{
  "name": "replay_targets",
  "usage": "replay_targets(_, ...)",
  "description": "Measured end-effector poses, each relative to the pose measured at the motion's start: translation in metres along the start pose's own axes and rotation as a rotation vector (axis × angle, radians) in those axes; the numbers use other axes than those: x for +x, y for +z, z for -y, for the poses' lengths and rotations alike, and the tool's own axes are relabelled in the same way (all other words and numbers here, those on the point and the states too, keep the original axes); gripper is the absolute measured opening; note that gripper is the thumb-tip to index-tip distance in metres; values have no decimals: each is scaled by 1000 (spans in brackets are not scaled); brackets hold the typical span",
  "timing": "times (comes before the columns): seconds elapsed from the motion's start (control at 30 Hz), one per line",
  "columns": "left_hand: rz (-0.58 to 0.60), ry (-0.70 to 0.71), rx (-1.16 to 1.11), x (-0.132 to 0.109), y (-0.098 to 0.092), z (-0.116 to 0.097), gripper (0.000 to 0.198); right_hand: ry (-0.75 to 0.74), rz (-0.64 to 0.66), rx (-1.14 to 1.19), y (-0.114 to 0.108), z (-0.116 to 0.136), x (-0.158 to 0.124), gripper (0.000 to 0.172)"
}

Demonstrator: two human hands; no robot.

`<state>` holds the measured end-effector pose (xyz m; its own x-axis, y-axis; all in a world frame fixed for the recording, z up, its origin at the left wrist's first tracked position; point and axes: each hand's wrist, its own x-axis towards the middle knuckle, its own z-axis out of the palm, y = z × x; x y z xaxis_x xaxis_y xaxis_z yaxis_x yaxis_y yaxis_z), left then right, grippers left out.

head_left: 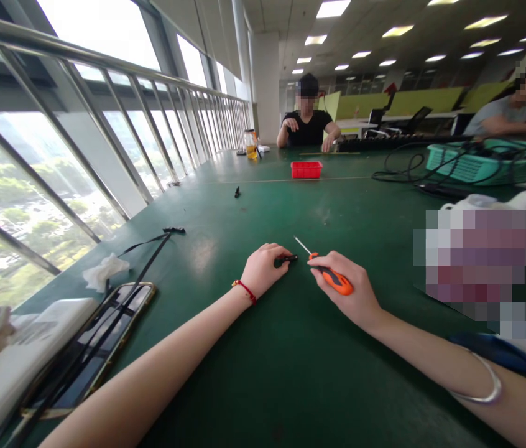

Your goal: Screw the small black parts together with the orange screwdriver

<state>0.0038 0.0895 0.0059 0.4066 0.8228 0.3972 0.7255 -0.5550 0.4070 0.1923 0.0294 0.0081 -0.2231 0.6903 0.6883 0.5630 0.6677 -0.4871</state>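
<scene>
My left hand (pixel 263 269) rests on the green table (pixel 291 348), its fingers closed on a small black part (pixel 286 259) that pokes out to the right. My right hand (pixel 349 286) is wrapped round an orange-handled screwdriver (pixel 332 277). The screwdriver's thin metal shaft points up and to the left, its tip a little above and to the right of the black part. A red cord circles my left wrist and a silver bangle my right forearm.
A phone (pixel 104 330) with a black strap and a crumpled tissue (pixel 104 272) lie at the left near the railing. Farther off are a small black piece (pixel 237 191), a red tray (pixel 306 169) and a teal basket (pixel 472 163) with cables. Two people sit at the far side.
</scene>
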Motion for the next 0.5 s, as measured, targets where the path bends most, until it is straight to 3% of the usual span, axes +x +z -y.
replay_targets(0.23, -28, 165, -236, -7, -1, -10, 16, 181, 118, -143, 7, -15, 2, 18)
replay_targets(0.5, -43, 233, -274, -11, 3, -19, 12, 152, 155, -174, 6, -20, 1, 9)
